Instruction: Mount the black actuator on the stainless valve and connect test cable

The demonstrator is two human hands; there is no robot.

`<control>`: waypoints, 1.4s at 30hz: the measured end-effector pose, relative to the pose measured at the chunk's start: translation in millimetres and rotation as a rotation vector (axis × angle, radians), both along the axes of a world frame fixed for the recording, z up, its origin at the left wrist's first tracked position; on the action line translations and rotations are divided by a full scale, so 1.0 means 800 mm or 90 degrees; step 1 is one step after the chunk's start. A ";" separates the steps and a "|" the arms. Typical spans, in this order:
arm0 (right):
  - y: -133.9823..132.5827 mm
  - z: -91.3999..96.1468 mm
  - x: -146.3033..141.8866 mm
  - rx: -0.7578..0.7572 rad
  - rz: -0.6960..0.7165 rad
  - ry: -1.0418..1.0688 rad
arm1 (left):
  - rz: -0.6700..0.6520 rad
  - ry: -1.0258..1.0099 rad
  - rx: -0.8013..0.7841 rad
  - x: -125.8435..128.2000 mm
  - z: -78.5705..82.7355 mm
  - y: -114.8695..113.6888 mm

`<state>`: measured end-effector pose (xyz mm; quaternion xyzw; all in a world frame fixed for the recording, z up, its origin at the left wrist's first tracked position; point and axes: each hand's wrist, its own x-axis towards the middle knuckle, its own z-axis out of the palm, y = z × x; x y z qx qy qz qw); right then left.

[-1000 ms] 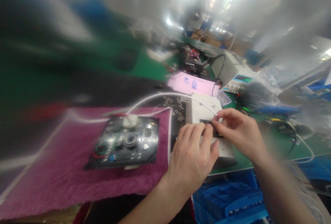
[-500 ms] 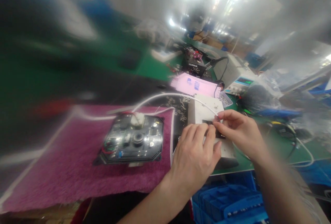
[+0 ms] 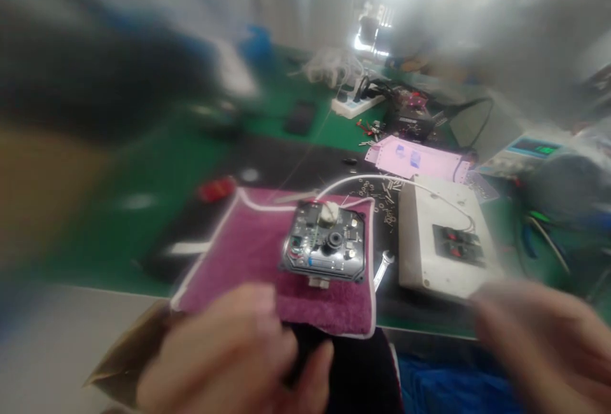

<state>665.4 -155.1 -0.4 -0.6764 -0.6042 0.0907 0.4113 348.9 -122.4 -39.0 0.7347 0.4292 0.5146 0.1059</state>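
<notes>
Purple cloth (image 3: pixel 224 242) shows just beyond the blurred left hand (image 3: pixel 224 353), whose fingers are curled with the thumb standing apart from them. The right hand (image 3: pixel 548 331), in front of the near right corner of a white box (image 3: pixel 449 277), is too smeared to tell whether its fingers are together or apart. On the box's upper face sits a black terminal block (image 3: pixel 470 249) with two red levers, and the thin wires at the end of a white cable (image 3: pixel 363 176) reach its far edge. The cable arches left to a black-framed circuit board (image 3: pixel 317 251), which rests on the right part of the cloth, with a round lens (image 3: pixel 335 242) near its middle and a white block (image 3: pixel 329 213) at its far edge. A wrench (image 3: pixel 383 269) lies between cloth and box; loose screws and rings (image 3: pixel 390 215) are scattered farther back on the black mat (image 3: pixel 296 159). Beyond stand a pink sheet (image 3: pixel 439 162) with blue marks, a white power strip (image 3: pixel 351 106) on the green tabletop (image 3: pixel 267 108), and, to the right, an instrument (image 3: pixel 537 146) with lit green digits.
</notes>
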 end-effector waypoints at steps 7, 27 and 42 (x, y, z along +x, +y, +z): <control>0.057 -0.059 -0.125 -0.113 0.217 0.105 | -0.257 0.128 -0.320 -0.045 0.033 0.131; 0.095 -0.082 -0.145 -0.133 0.322 0.108 | -0.282 0.079 -0.318 -0.039 0.010 0.135; 0.097 -0.094 -0.143 -0.067 0.334 0.047 | -0.370 0.529 -0.194 -0.011 0.123 0.162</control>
